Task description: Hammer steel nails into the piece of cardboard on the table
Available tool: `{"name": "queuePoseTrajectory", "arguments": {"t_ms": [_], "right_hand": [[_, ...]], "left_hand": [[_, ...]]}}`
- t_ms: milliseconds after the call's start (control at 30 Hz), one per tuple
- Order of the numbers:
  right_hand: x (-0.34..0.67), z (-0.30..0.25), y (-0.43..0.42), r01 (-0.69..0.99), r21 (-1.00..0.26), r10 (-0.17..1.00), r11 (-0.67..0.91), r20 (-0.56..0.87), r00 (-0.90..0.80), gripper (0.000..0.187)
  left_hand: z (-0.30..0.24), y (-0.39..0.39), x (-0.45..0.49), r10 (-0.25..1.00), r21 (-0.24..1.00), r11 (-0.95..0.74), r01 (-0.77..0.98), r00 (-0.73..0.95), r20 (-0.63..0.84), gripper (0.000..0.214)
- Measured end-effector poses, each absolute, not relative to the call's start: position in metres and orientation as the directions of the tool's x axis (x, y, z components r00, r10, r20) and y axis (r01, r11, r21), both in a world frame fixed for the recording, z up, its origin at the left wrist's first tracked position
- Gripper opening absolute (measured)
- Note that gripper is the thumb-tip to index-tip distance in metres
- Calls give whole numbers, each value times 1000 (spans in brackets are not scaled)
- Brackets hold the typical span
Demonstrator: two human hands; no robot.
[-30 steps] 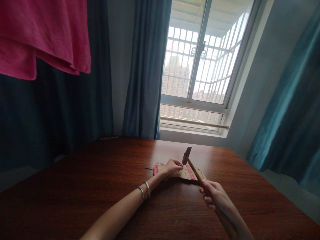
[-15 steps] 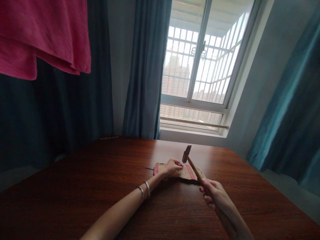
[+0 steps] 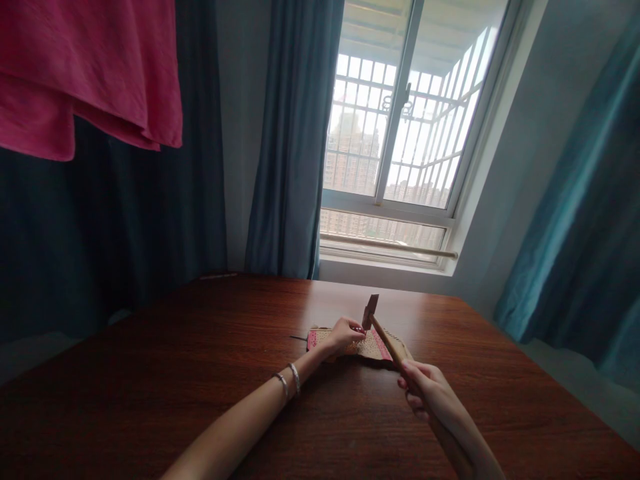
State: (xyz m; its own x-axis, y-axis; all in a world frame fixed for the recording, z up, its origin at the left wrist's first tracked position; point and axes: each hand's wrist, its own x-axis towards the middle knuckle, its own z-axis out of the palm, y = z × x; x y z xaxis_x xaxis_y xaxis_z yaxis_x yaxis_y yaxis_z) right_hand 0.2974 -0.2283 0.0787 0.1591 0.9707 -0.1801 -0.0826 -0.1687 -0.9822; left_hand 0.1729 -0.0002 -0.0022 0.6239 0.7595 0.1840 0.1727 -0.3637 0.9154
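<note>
My right hand (image 3: 424, 387) is wrapped round the wooden handle of a hammer (image 3: 388, 339). Its dark metal head is raised just above and to the right of my left fingertips. Over a cream mat with pink bands (image 3: 376, 345), my left hand (image 3: 346, 335) is closed in a pinch. Whatever sits between those fingertips is too small to make out. Two silver bracelets (image 3: 288, 381) circle my left wrist. From the mat's left edge a thin dark rod (image 3: 299, 337) sticks out, its kind unclear.
The mat lies on a brown wooden table (image 3: 165, 380). Behind the table are a barred window (image 3: 390, 147) and blue curtains (image 3: 295, 147). A pink cloth (image 3: 100, 73) hangs at the upper left.
The hammer head has moved slightly left and down, closer to my left fingertips. My left hand and the mat have stayed in place.
</note>
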Motion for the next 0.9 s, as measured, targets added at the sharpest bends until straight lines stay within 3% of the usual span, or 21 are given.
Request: {"name": "queuePoseTrajectory", "arguments": {"t_ms": [133,267,433,700,900], "right_hand": [[305,74,-231,8,-994,965,-106,-100,243,38],[325,62,-228,342,-939,898,-47,110,427,36],[356,45,-225,644,-731,817,-224,219,534,38],[373,24,-223,699,-647,823,-306,189,536,38],[377,16,-220,693,-638,855,-334,103,507,39]], "left_hand": [[-3,0,173,758,912,-370,177,625,187,30],[-3,-1,173,764,905,-384,185,614,198,29],[-1,-2,172,760,906,-382,180,620,197,31],[21,-4,153,702,962,-274,11,686,192,54],[56,0,125,742,942,-315,-115,589,320,45]]}}
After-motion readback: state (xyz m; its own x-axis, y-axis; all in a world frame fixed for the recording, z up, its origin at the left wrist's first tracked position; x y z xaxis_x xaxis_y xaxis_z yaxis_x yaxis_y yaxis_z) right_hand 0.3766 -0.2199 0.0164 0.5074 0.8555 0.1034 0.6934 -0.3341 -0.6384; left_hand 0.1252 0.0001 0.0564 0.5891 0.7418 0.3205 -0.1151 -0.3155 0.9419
